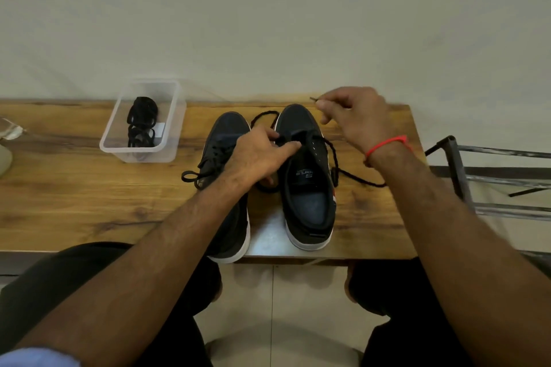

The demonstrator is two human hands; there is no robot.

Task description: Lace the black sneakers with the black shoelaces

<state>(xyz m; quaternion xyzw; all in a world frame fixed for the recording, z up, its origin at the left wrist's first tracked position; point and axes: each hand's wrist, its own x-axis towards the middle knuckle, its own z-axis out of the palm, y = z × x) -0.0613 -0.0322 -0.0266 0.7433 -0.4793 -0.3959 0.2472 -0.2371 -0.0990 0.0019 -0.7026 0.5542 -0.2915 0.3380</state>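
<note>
Two black sneakers with white soles stand side by side on the wooden table point(74, 205), toes pointing away from me. The left sneaker point(229, 140) carries a tied lace with a bow at its side. The right sneaker point(307, 176) has a loose black shoelace point(334, 155) running through its front eyelets, looping past the toe and trailing right across the table. My left hand point(259, 155) rests on the right sneaker's eyelet area, fingers pressing the lace there. My right hand point(357, 116) is raised beyond the toe, pinching the lace's tip between thumb and forefinger.
A clear plastic box point(167, 152) at the back left holds coiled black laces point(143, 122). A metal rack point(492, 179) stands off the table's right edge. A wall rises directly behind the table. My knees sit under the front edge.
</note>
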